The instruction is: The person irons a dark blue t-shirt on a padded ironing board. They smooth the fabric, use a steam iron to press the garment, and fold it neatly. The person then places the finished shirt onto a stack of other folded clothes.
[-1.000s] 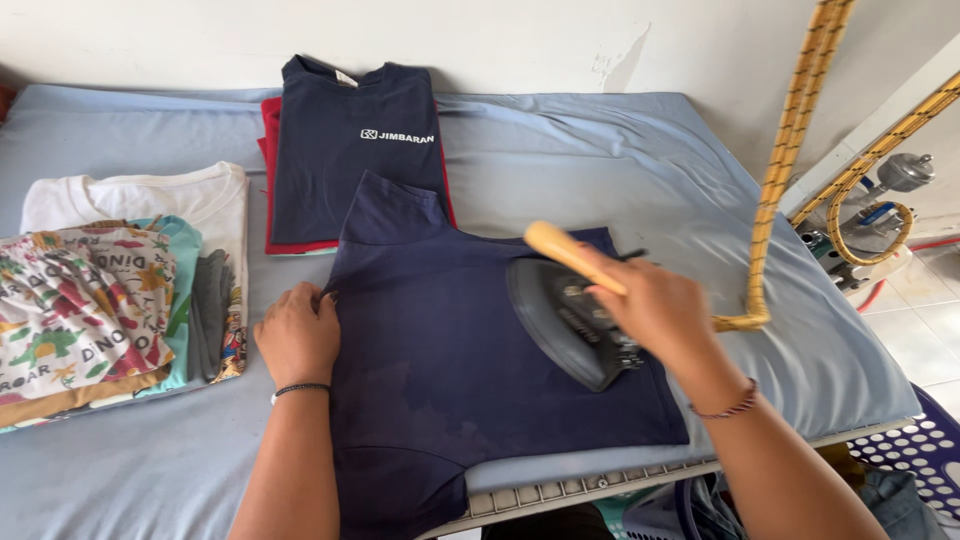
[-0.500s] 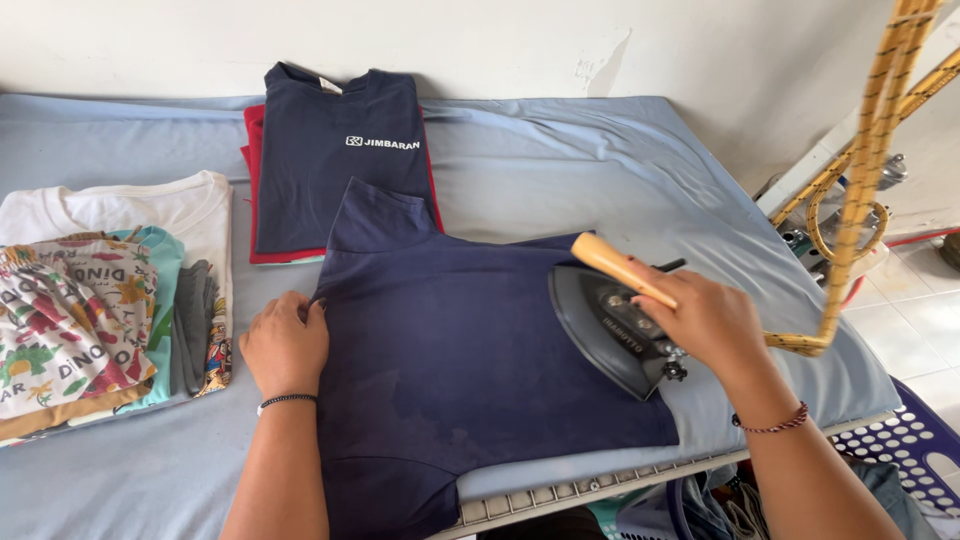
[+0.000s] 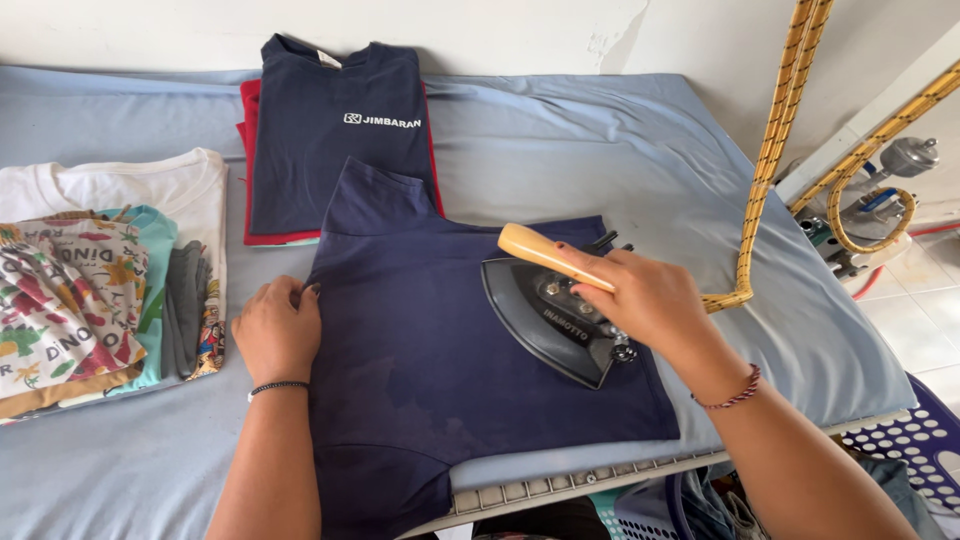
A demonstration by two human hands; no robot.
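A dark navy garment (image 3: 440,340) lies spread flat on the blue padded ironing table (image 3: 600,150). My right hand (image 3: 640,295) grips the wooden handle of a black iron (image 3: 545,320), whose soleplate rests on the right part of the garment. My left hand (image 3: 278,328) presses down on the garment's left edge, fingers curled on the fabric. Both wrists wear thin bracelets.
A folded navy shirt (image 3: 335,130) lies on a red one at the table's back. Folded white and patterned clothes (image 3: 90,280) are stacked at left. A yellow braided cord (image 3: 775,150) hangs at right. A purple basket (image 3: 915,440) stands at lower right.
The iron has stayed near the garment's right side while my right hand shifted slightly along it. My left hand holds the same left edge. The view moved closer.
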